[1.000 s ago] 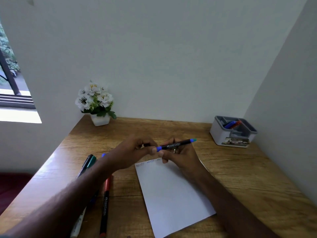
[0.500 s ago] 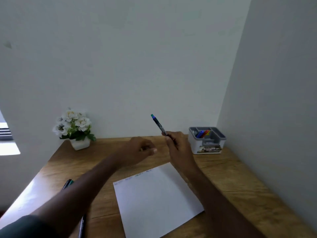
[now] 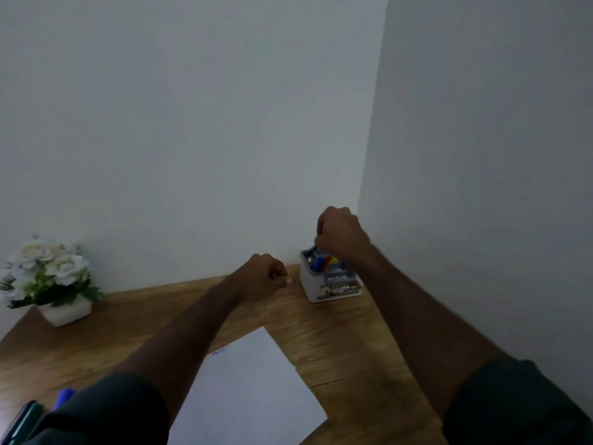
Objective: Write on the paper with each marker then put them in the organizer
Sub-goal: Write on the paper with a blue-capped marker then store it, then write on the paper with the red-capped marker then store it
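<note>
The white and grey organizer (image 3: 333, 285) stands in the far right corner of the desk. Blue, orange and yellow markers (image 3: 323, 262) stick out of it. My right hand (image 3: 340, 232) hovers right above the organizer, fist closed around a dark marker (image 3: 311, 250) whose lower end dips into a back compartment. My left hand (image 3: 268, 276) floats just left of the organizer with fingers curled and nothing visible in them. The white paper (image 3: 250, 387) lies in front of me with small writing along its top edge.
A white pot of white flowers (image 3: 53, 284) sits at the back left. Several markers (image 3: 29, 412) lie at the desk's near left edge, partly hidden by my sleeve. Walls close off the back and right side of the wooden desk (image 3: 346, 342).
My right hand carried the marker from above the paper to the organizer and tipped it downward into it. My left hand moved forward. The view swung right and up.
</note>
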The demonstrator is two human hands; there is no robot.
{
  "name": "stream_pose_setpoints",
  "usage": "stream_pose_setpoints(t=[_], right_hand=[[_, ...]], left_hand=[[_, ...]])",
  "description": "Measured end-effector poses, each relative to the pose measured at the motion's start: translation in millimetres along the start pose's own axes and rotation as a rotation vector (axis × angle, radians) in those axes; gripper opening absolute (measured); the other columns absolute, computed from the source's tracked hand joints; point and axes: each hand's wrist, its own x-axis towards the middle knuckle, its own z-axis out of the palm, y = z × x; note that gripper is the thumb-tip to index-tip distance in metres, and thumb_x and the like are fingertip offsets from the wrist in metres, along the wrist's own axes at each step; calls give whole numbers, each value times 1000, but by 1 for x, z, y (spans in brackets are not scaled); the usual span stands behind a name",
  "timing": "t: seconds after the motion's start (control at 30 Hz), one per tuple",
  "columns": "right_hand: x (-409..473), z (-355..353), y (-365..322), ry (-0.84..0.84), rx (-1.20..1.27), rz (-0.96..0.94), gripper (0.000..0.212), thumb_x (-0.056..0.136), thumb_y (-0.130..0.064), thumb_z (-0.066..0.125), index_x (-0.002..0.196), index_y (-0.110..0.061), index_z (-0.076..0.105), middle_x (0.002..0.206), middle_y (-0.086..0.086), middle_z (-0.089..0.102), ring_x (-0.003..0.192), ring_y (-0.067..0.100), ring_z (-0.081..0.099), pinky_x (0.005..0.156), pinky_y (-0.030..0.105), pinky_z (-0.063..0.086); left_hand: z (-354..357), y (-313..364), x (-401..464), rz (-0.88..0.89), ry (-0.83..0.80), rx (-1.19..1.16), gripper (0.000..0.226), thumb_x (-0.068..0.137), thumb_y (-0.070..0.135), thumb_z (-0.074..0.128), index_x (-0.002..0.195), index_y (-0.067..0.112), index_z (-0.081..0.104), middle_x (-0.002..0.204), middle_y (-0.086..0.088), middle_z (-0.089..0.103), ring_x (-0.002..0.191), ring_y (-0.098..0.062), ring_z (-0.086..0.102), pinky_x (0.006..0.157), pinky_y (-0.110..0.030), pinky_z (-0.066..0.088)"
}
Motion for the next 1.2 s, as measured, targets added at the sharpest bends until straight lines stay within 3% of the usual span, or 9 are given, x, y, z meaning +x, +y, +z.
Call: stream_pose_setpoints(t=[0.2, 0.37, 0.5, 0.6, 0.73, 0.93, 1.03, 1.2], right_hand=[[14, 21, -6, -156, -148, 15, 36, 82, -17, 75, 68, -14, 41, 86, 7, 51, 74, 23, 57, 61, 30, 46], [14, 38, -4, -207, -127, 13, 25, 85, -17, 71, 81, -9, 48, 93, 11, 54, 88, 28, 63, 65, 30, 46], [12, 41, 0, -98, -7, 24, 16, 83, -20, 70, 90, -6, 65, 90, 10, 63, 81, 26, 65, 66, 30, 52], [6, 39, -8, 2, 62, -9, 13, 83, -15, 67, 92, -7, 72, 88, 10, 71, 81, 26, 69, 66, 27, 51], [-24, 48, -40, 75, 133, -123, 15, 85, -20, 64, 87, -10, 75, 84, 7, 73, 80, 25, 69, 66, 26, 45], [-93, 79, -114, -59, 246, -304, 15, 86, -23, 61, 87, -15, 73, 88, 5, 71, 83, 23, 67, 69, 32, 57], [-130, 95, -151, -167, 311, -377, 10, 84, -25, 62, 84, -21, 71, 90, 1, 71, 86, 19, 65, 74, 34, 58], [-185, 115, -204, -344, 370, -478, 11, 83, -29, 67, 79, -20, 73, 85, 0, 72, 81, 17, 67, 74, 34, 58]], left_hand=[[6, -6, 3, -14, -29, 9, 25, 93, 31, 64, 102, 9, 74, 99, -4, 74, 87, -12, 67, 84, -35, 57], [11, -12, 0, -13, -51, 12, 24, 93, 28, 64, 104, 9, 74, 102, -4, 74, 88, -13, 67, 85, -34, 57], [6, -14, -6, -8, -25, 5, 22, 93, 26, 64, 103, 10, 75, 100, -3, 74, 84, -9, 67, 77, -24, 55], [-5, -16, -18, -9, 13, 6, 22, 92, 28, 65, 100, 11, 75, 96, 0, 74, 77, -1, 62, 68, -11, 44], [-23, -25, -51, -36, 57, -7, 21, 91, 29, 66, 96, 11, 76, 90, 2, 74, 76, -2, 63, 65, -12, 43], [-47, -49, -141, -123, 94, 24, 11, 89, 21, 67, 86, 15, 76, 76, 7, 70, 67, -1, 59, 64, -18, 43], [-62, -66, -196, -164, 115, 1, 13, 86, 17, 69, 74, 11, 72, 67, -4, 67, 59, -2, 52, 58, -24, 42], [-80, -85, -268, -295, 220, 42, 7, 84, 16, 72, 79, 12, 76, 75, 2, 73, 69, -8, 63, 65, -22, 45]])
